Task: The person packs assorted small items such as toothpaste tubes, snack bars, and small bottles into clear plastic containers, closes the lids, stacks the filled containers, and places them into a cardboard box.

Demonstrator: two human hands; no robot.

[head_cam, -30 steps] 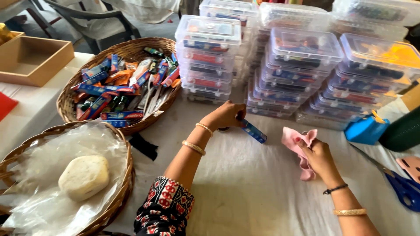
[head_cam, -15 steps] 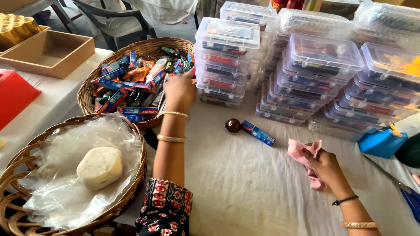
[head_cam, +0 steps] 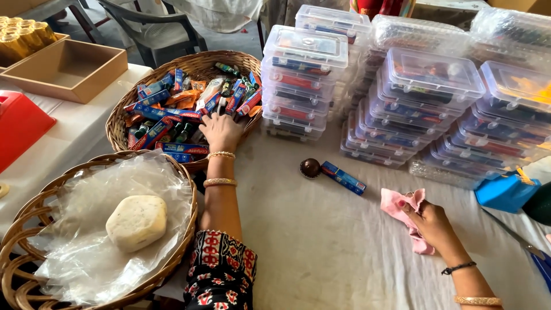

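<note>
My left hand [head_cam: 221, 131] reaches into a wicker basket [head_cam: 117, 127] full of small coloured packets and tubes [head_cam: 166, 112], with the fingers down among them; what it grips, if anything, is hidden. My right hand [head_cam: 433, 224] rests on the white tablecloth and holds a crumpled pink cloth [head_cam: 402, 208]. Between the two hands lie a small blue box [head_cam: 343, 177] and a round dark brown ball [head_cam: 310, 167], side by side on the cloth.
Stacks of clear plastic lidded boxes [head_cam: 402, 97] fill the back of the table. A second wicker basket [head_cam: 34, 229] lined with plastic holds a pale lump [head_cam: 136, 222]. A cardboard tray [head_cam: 63, 69], a red object [head_cam: 20, 126], a blue object [head_cam: 505, 192] and a chair [head_cam: 152, 34] surround the area.
My left hand left the blue box and brown ball on the table and moved left into the packet basket. My right hand kept hold of the pink cloth.
</note>
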